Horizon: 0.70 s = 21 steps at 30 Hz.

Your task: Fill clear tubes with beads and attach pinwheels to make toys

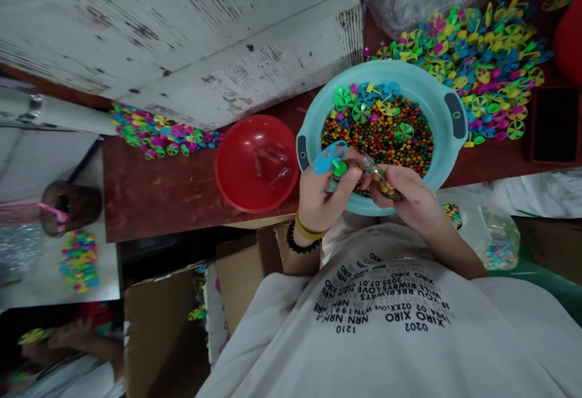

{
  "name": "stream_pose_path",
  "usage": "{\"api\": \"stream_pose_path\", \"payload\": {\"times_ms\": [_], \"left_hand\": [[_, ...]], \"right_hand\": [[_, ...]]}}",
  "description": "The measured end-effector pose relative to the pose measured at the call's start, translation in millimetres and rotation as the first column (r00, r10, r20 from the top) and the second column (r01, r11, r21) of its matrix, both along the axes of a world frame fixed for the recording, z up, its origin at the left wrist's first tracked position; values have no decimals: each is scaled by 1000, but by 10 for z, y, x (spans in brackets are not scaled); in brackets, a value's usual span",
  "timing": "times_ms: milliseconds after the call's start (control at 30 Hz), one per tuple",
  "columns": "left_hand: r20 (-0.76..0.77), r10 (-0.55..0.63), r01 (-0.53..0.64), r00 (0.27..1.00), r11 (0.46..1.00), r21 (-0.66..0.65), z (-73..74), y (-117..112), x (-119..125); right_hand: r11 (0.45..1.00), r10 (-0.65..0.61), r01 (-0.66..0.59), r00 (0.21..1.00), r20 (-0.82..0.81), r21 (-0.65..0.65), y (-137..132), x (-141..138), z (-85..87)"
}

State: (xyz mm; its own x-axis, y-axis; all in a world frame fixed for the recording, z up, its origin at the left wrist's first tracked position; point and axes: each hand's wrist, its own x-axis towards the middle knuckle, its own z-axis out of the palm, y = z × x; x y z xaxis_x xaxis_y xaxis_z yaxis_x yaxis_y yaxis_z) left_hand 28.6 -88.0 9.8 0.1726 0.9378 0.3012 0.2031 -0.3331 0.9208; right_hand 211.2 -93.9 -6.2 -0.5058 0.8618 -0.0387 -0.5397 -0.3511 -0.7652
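Observation:
Both hands meet over the near rim of a light blue basin (386,70), which holds many small coloured balls (409,143) with several plastic fan pieces on top. My right hand (409,192) is closed on a small clear tube (384,182) filled with such balls. The tube's narrow neck points toward my left hand (325,195). Pinched in that left hand is a toy fan top with a blue wheel (330,156) and a green part (339,168). Fingers hide some of the tube, and I cannot tell whether the left fingers touch its neck.
A red bowl (227,170) with several clear tubes (273,161) stands left of the basin. Loose fan pieces (486,70) are heaped behind and right, near a dark phone (555,125). More pieces (159,134) lie at left. Open cardboard boxes (168,325) stand below. Another person's hand (73,334) shows lower left.

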Motion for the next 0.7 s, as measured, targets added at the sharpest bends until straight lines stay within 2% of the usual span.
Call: {"api": "stream_pose_path", "payload": {"times_ms": [67, 233, 367, 433, 600, 700], "left_hand": [[-123, 15, -10, 992, 999, 43, 56, 36, -55], [-323, -144, 189, 935, 976, 112, 243, 176, -219], [-316, -314, 369, 895, 920, 134, 278, 260, -307], [-292, -365, 411, 884, 904, 116, 267, 276, -312], [-270, -360, 388, 893, 920, 55, 236, 254, -264], [-259, -384, 395, 886, 919, -8, 231, 233, -247]], "right_hand": [[1000, 6, -6, 999, 42, -4, 9, 15, 25], [998, 63, -61, 992, 110, -25, 55, 86, 56], [994, 109, -107, 988, 111, -25, 73, 132, 56], [992, 123, -121, 986, 116, -25, 72, 141, 47], [997, 67, -72, 983, 174, 22, 68, 152, -4], [996, 79, -85, 983, 168, 29, 72, 163, -25]]}}
